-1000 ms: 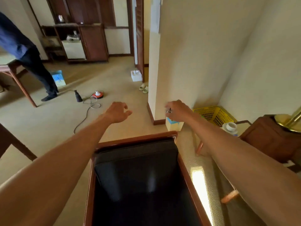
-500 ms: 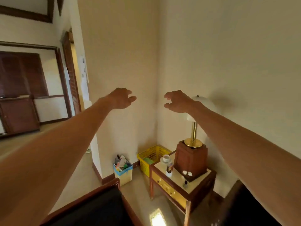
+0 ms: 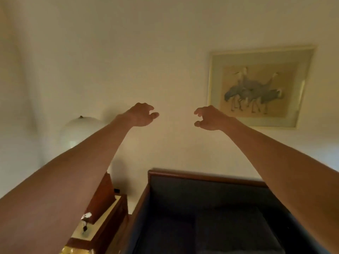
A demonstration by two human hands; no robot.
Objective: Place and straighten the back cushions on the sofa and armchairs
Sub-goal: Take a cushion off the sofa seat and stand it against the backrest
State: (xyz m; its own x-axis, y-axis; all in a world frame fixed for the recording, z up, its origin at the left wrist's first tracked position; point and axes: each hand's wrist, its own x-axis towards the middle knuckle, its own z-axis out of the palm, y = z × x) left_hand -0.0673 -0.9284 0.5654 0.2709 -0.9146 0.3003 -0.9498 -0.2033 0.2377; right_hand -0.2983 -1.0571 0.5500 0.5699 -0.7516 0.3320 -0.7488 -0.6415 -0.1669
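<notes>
Cream wall (image 3: 165,52) fills the frame, with both bare arms raised mid-frame, left hand (image 3: 142,115) and right hand (image 3: 211,118) loosely curled and empty, above a dark sofa (image 3: 211,217) at lower right showing no back cushion, so placing seems undone.

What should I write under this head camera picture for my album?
Two empty hands, left hand and right hand, reach out above a dark wood-framed sofa.

Lamp (image 3: 80,132) half-hidden by arm — sofa (image 3: 211,217) perhaps cropped.
</notes>
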